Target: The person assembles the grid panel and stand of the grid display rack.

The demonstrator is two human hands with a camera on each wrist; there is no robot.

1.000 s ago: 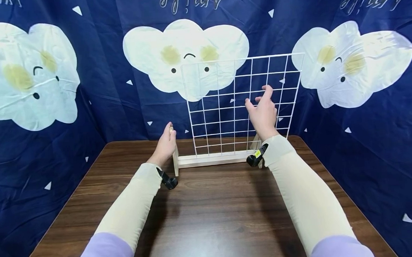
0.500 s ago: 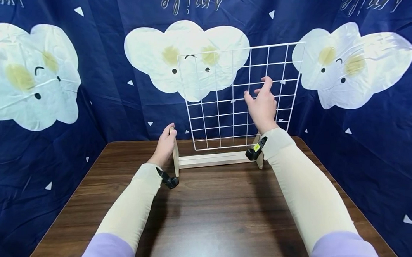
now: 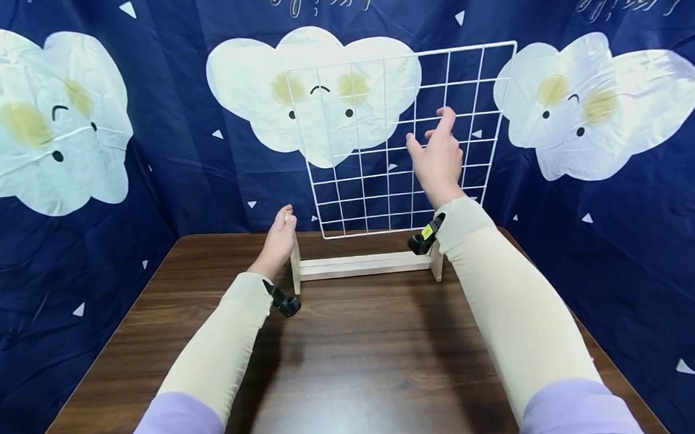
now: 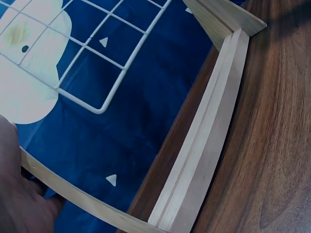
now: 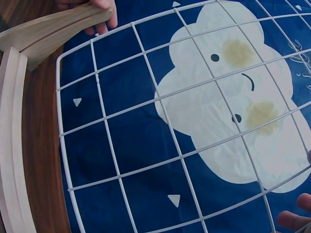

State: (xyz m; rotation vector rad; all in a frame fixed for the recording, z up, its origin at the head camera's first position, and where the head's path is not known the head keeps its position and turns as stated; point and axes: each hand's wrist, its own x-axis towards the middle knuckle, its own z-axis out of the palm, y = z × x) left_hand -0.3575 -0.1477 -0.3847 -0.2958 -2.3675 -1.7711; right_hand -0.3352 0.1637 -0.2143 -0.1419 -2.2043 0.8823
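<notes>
With my left hand (image 3: 278, 243) I hold the top of the left upright (image 4: 87, 201) of a pale wooden stand. A grooved crossbar (image 3: 362, 265) joins it to the right upright (image 3: 437, 265), partly behind my right wrist. My right hand (image 3: 439, 163) grips a white wire grid panel (image 5: 182, 156) at its right half; several fingers curl through or behind the wires, partly hidden. The panel is upright and slightly tilted. Its lower edge hangs above the crossbar, apart from it, as the panel's bottom corner (image 4: 99, 110) shows in the left wrist view.
The stand is on a dark brown wooden table (image 3: 342, 348), near its back edge. A blue cloth backdrop (image 3: 191, 153) with white clouds and small triangles closes in the back and sides.
My right hand has risen with the grid panel, whose lower edge has come up off the stand's crossbar. My left hand stays on the left upright.
</notes>
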